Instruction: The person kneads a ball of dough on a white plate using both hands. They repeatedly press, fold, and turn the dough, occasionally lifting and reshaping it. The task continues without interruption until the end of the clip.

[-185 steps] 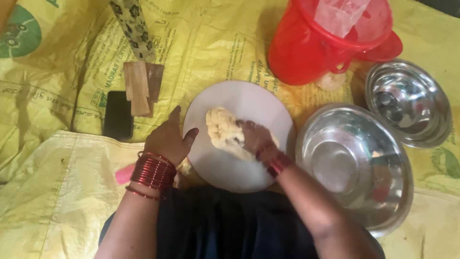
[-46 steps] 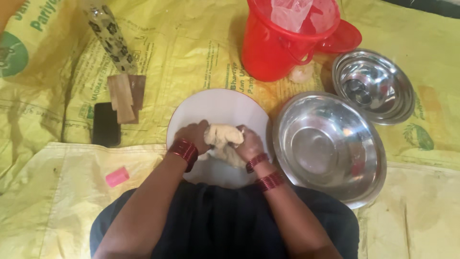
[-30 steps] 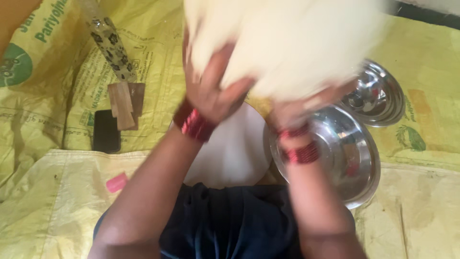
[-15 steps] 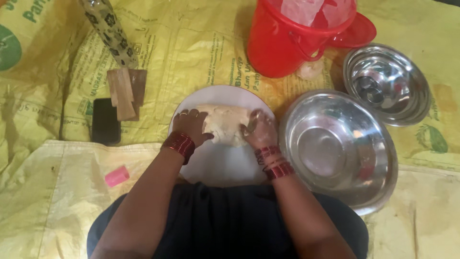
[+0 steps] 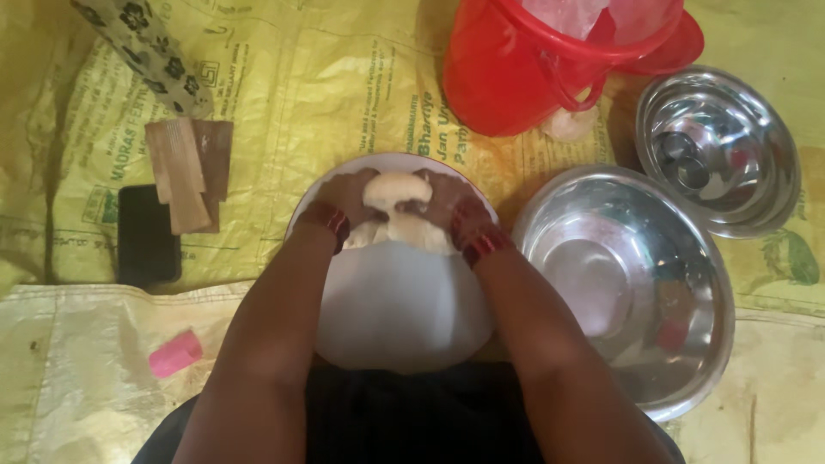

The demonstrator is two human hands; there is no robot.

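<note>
A pale lump of dough (image 5: 393, 215) lies at the far side of a round white plate (image 5: 397, 320) on the yellow sheet. My left hand (image 5: 345, 196) grips the dough from its left side and my right hand (image 5: 440, 202) grips it from the right. Both wrists carry red bangles. My fingers curl over the dough's top and squeeze it between them. The underside of the dough is hidden by my hands.
A large steel bowl (image 5: 627, 283) sits right of the plate, a smaller steel bowl (image 5: 718, 150) beyond it. A red bucket (image 5: 550, 60) stands at the back. Left are wooden pieces (image 5: 185, 172), a black phone (image 5: 148, 234), a patterned roll (image 5: 142, 51) and a pink object (image 5: 174, 352).
The dough was lifted high toward the camera a second ago, then came down flat on the plate. Now both hands have gathered it into a lump at the plate's far side.
</note>
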